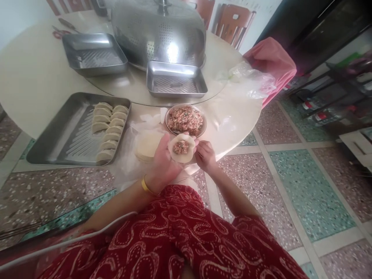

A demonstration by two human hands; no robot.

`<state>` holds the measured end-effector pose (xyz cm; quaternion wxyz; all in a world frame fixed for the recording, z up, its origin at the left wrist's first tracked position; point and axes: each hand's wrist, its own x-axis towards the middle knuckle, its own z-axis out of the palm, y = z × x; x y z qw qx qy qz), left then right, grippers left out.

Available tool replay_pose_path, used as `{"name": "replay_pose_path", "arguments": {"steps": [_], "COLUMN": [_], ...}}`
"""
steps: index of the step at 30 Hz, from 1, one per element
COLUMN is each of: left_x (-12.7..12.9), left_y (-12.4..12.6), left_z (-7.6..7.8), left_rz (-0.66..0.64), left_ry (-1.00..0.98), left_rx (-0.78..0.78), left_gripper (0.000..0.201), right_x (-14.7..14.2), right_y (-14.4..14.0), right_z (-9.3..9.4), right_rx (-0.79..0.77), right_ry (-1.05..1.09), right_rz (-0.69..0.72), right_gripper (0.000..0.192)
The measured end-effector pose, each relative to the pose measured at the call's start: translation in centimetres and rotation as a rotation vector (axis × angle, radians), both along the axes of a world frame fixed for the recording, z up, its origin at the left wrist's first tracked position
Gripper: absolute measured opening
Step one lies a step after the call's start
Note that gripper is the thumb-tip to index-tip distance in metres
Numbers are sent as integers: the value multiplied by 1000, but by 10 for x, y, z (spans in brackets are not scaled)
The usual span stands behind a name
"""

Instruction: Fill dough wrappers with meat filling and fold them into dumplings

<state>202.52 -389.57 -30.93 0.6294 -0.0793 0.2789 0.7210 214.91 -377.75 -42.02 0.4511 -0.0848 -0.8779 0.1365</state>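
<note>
A round dumpling wrapper (187,159) lies on my left hand (166,161), which supports it from below and along its edge. A small mound of meat filling (180,147) sits in the middle of the wrapper, which is unfolded. My right hand (205,155) is closed, its fingers curled together by the wrapper's right edge. What those fingers hold, if anything, is hidden. Just beyond my hands stands a bowl of minced filling (186,119), with a utensil partly visible at its near rim. Left of my left hand rests a stack of wrappers (147,145) on plastic.
A large metal tray (58,131) at the left carries several folded dumplings (109,135) in two rows. Two smaller metal pans (177,93) (95,71) and a big domed steel lid (158,35) stand farther back. Crumpled plastic bags (250,79) lie by the table's right edge.
</note>
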Motion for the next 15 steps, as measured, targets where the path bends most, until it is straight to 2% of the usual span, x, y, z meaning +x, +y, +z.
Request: {"name": "replay_pose_path", "arguments": {"steps": [3,6,10,12,15], "left_x": [5,11,21,27,33], "left_y": [3,5,9,12,16], "left_z": [-2,-5,-5,-2,4], "left_rz": [-74,-138,-233,-249,-257], "left_ry": [-22,-27,-71,-76,-76], "left_rx": [5,26,6,-30,-81], "left_gripper": [58,63,65,66,67], "right_x": [16,39,66,70,67], "right_y": [3,24,68,88,108], "right_z": [0,9,31,38,38], "right_rx": [22,0,-54,-62,-55], "right_ry": [-30,-10,58,0,-145], "right_rz": [-64,-200,-436,-481,-468], "right_gripper": [40,47,35,31,38]}}
